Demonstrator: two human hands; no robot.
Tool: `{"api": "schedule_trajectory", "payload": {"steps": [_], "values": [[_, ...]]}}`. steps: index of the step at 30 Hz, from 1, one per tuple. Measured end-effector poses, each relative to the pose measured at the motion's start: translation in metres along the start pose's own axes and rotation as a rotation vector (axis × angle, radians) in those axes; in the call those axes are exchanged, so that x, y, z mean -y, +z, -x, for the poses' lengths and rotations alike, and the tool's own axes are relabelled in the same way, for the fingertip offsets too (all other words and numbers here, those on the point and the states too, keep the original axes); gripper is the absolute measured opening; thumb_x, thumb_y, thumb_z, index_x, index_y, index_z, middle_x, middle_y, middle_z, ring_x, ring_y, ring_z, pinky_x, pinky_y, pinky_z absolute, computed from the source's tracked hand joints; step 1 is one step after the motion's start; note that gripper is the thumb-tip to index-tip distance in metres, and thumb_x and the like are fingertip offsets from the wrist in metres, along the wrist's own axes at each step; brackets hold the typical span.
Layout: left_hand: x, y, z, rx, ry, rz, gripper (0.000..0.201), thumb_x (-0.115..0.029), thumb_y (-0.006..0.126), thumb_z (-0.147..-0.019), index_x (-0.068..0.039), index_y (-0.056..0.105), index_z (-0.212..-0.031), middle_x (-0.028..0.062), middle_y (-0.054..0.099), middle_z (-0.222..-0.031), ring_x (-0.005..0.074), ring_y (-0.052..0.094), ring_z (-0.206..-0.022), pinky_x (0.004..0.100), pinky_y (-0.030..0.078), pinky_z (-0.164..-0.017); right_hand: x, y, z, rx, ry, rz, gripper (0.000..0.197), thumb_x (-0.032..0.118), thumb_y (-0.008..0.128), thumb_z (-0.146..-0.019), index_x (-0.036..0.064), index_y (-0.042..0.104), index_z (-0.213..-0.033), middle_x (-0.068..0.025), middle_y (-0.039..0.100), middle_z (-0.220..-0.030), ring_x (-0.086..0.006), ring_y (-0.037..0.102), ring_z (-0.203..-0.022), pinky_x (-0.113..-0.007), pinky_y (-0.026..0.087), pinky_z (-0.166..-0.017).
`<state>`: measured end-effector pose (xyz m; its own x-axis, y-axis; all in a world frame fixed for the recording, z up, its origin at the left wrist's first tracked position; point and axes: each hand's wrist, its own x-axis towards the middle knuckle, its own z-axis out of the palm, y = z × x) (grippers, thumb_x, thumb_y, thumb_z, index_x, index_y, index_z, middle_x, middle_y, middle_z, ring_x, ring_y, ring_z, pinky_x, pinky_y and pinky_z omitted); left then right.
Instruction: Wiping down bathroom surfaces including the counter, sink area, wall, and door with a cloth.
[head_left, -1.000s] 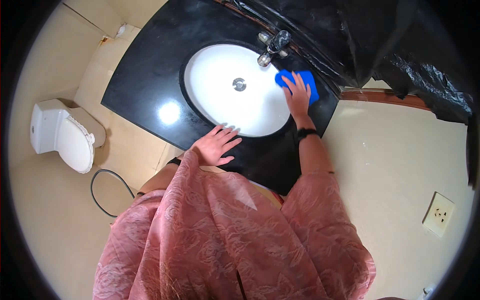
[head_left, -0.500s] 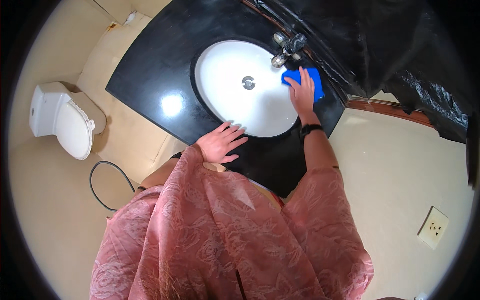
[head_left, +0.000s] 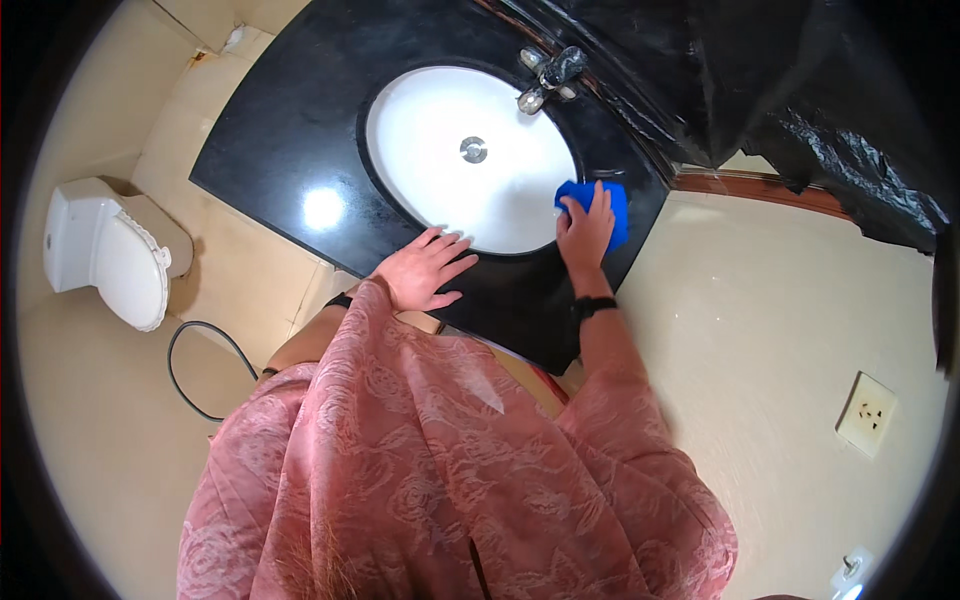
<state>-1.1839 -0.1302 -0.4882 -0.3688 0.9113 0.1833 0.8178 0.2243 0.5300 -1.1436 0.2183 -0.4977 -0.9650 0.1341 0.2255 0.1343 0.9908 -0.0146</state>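
My right hand (head_left: 587, 232) presses a blue cloth (head_left: 618, 212) onto the black countertop (head_left: 275, 130), at the right rim of the white oval sink (head_left: 430, 170). The cloth is bunched under the fingers and sticks out past them on the right. With fingers spread, my left hand (head_left: 425, 270) lies flat on the counter's near edge, its fingertips by the sink's near rim. A chrome faucet (head_left: 552, 78) stands behind the sink on the far right, beyond the cloth. A metal drain (head_left: 473, 149) sits in the middle of the basin.
On the left, a white toilet (head_left: 115, 250) stands on the tiled floor near a dark hose (head_left: 195, 325). Black plastic sheeting (head_left: 770, 90) covers the wall behind the counter. A wall socket (head_left: 866, 414) is on the right wall.
My right hand has drawn the blue cloth nearer to me along the counter, away from the faucet. The left hand stays on the counter edge. The whole view has shifted slightly.
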Motion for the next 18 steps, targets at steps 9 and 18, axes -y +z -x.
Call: {"api": "schedule_trajectory", "payload": {"steps": [9,18], "values": [[-0.001,-0.002,0.004,0.000,-0.011,0.040,0.065,-0.040,0.070,-0.088,-0.006,0.055,-0.141,0.0157,0.052,-0.146,0.0327,0.045,-0.138,0.0501,0.029,-0.120,0.126,-0.028,0.077,0.030,0.173,-0.192,0.030,0.027,0.066,-0.092,0.0169,0.069,-0.120,-0.0183,0.059,-0.133,-0.0375,0.050,-0.132,-0.057,0.032,-0.110],[-0.001,-0.014,-0.001,-0.052,0.011,0.105,0.048,-0.027,0.068,-0.086,-0.004,0.061,-0.128,0.0176,0.048,-0.146,0.0338,0.041,-0.141,0.0510,0.031,-0.118,0.146,-0.035,0.067,0.181,0.030,-0.336,0.037,0.026,0.066,-0.092,0.0163,0.065,-0.127,-0.0135,0.061,-0.121,-0.0314,0.055,-0.121,-0.052,0.035,-0.108]]}}
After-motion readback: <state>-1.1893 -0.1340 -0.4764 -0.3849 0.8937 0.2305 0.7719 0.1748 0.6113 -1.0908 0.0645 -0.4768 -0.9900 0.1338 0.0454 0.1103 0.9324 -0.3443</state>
